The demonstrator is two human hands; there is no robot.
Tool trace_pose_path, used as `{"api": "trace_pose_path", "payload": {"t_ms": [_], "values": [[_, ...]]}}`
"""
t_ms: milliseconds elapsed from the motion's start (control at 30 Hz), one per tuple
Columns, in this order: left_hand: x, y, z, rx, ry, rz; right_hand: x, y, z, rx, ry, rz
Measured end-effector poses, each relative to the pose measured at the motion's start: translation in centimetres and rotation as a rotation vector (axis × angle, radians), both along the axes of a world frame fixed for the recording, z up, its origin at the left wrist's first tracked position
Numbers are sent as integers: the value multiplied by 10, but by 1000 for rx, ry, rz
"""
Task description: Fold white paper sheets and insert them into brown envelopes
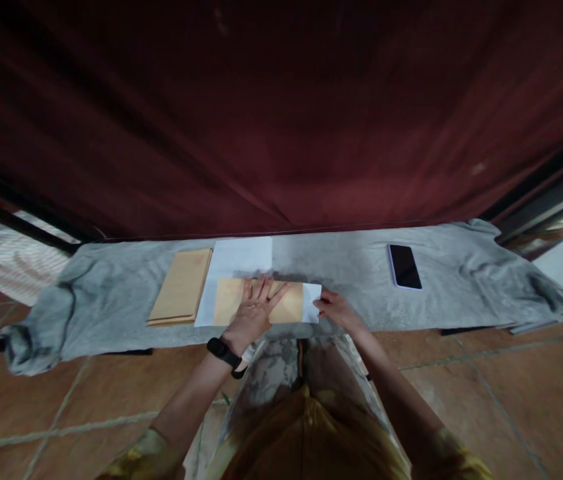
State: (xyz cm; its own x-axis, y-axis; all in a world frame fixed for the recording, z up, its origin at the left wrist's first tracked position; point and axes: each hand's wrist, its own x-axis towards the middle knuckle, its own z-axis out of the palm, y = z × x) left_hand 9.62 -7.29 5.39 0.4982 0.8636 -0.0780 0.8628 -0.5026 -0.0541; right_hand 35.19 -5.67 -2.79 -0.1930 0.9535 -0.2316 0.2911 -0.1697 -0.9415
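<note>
A tan envelope (pixel 228 297) lies lengthwise on the grey cloth, partly over white paper sheets (pixel 241 253). My left hand (pixel 256 310) presses flat on the envelope with its fingers spread, and a black band circles that wrist. From the envelope's right end sticks a strip of white paper (pixel 312 303). My right hand (pixel 332 308) pinches the outer edge of this strip between thumb and fingers. How far the paper reaches inside the envelope is hidden. Left of the sheets rests a pile of brown envelopes (pixel 181 287).
A phone (pixel 405 267) with a dark screen lies to the right on the grey cloth (pixel 341 260), which covers a narrow bench. Behind it hangs a dark red fabric (pixel 281 133). Dark metal bars (pixel 16 217) frame both sides, above a tiled floor (pixel 106 393).
</note>
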Motion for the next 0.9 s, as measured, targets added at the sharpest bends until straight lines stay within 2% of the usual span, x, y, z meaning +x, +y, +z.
{"api": "trace_pose_path", "payload": {"t_ms": [133, 267, 467, 667, 900], "values": [[12, -3, 7, 129, 27, -17, 6, -5, -2, -111, 134, -22], [19, -3, 9, 138, 21, -31, 11, -9, -1, -159, 171, -75], [14, -2, 4, 14, -34, -49, 8, -10, 4, -162, 205, -70], [-2, 4, -6, -145, -127, -25, -8, -12, 7, -140, 245, -93], [-10, 9, -13, -227, -195, -44, -38, -17, 14, -83, 30, -55]]}}
